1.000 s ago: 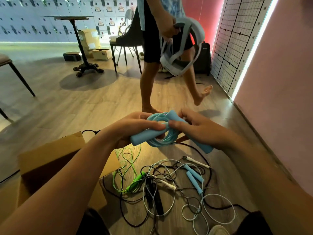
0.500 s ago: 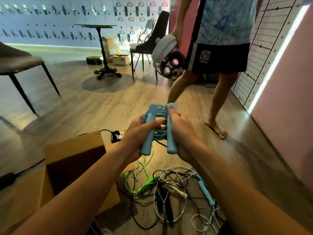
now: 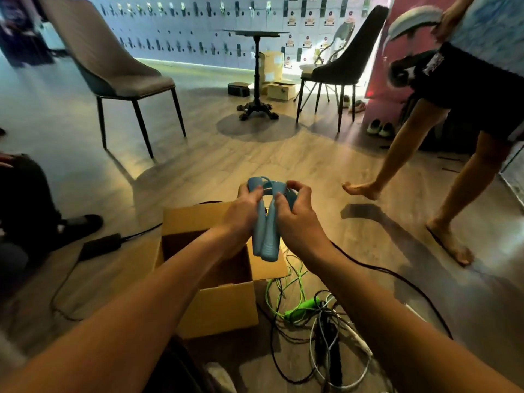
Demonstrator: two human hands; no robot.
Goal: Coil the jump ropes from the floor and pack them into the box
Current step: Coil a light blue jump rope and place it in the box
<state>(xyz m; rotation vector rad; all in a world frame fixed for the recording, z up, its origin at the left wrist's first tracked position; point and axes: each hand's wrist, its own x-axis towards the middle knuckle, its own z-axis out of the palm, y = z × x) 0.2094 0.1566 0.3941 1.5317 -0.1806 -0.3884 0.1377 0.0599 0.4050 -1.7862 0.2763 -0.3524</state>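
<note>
A coiled light-blue jump rope [image 3: 267, 239] hangs between both hands, its two handles side by side and pointing down, just above the right edge of the open cardboard box [image 3: 226, 304]. My left hand [image 3: 244, 208] grips the left handle and coil. My right hand [image 3: 295, 214] pinches the coil's top and the right handle. On the floor to the right of the box lies a green jump rope [image 3: 297, 306], tangled with black and white ropes [image 3: 329, 347].
Another person [image 3: 442, 165] stands barefoot at the right, holding a headset. A grey chair [image 3: 113, 72], a round pedestal table [image 3: 256, 80] and a dark chair [image 3: 340, 69] stand behind. A black cable and power adapter [image 3: 99, 245] lie left of the box.
The view has swung left and the blue rope now hangs over the box edge with handles held together. The other person has stepped further to the right.
</note>
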